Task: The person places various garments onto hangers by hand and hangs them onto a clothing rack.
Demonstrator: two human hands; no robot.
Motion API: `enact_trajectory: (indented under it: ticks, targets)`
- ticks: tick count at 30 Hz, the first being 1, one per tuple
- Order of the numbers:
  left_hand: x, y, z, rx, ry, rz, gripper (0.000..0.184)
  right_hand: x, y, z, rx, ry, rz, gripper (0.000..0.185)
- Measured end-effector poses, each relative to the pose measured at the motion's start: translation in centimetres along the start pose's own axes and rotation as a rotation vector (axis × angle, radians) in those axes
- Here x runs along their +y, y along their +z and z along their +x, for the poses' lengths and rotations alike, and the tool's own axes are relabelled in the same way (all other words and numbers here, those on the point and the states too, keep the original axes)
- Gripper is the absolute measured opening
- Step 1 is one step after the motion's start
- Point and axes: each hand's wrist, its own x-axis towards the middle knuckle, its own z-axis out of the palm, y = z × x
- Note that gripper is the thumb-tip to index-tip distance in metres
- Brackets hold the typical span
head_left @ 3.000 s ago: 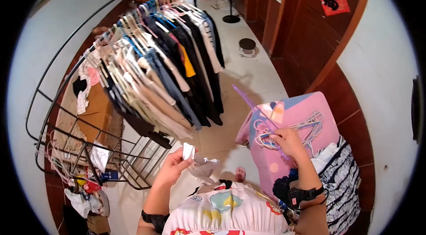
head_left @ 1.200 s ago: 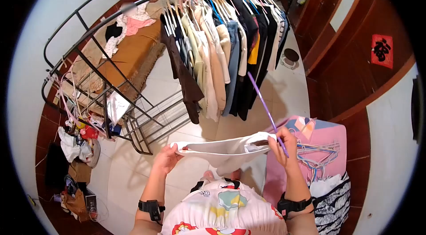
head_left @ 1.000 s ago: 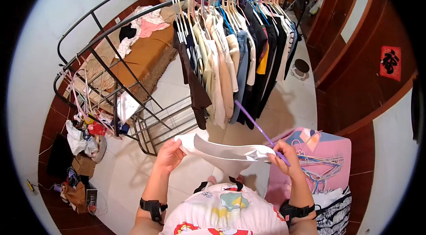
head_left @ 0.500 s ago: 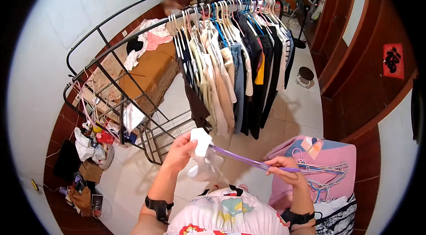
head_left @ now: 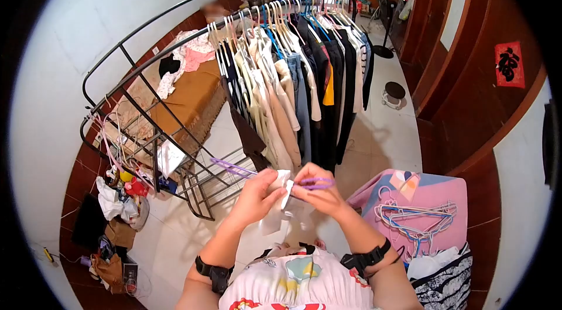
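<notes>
In front of my chest, my left hand is closed on a small white garment, whose lower part hangs down blurred; its exact kind does not show. A purple clothes hanger is gripped in my right hand, which is held close beside the left. My right fingertips also pinch the garment's edge. The hanger's other end sticks out past my left hand on the far side. The middle of the hanger is hidden by the hands and the cloth.
A black metal rail carries a row of hung clothes ahead. Several loose hangers lie on a pink padded surface at right. A brown-covered bed, a small stool and piled bags stand around.
My right hand has moved left and up to meet the left hand. The purple hanger has slid leftward, and its end now shows beyond my left hand.
</notes>
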Motion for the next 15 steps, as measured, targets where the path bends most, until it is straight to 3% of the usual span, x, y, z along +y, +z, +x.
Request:
enact_trajectory:
  ticks: [1,7,9,11,15]
  targets:
    - [0.7,-0.1,0.1,0.004,0.067,0.216,0.018,-0.2,-0.1,-0.1,-0.004,0.008,-0.002,0.024]
    - [0.7,1.5,1.3,0.192,-0.027,0.097,0.014,0.3,-2.0,-2.9,0.606,-0.515,-0.569,0.03]
    - [2.0,1.5,1.6,0.246,-0.027,0.056,0.012,1.5,-2.4,-5.4,0.522,-0.539,-0.582,0.03]
    - [3.3,1.4,1.7,0.243,-0.044,0.03,0.012,3.1,-2.2,-7.2,0.095,-0.392,-0.648,0.03]
    - [4.1,1.4,1.6,0.214,-0.089,-0.175,0.011,7.1,-1.2,-7.6,0.188,-0.235,-0.807,0.027]
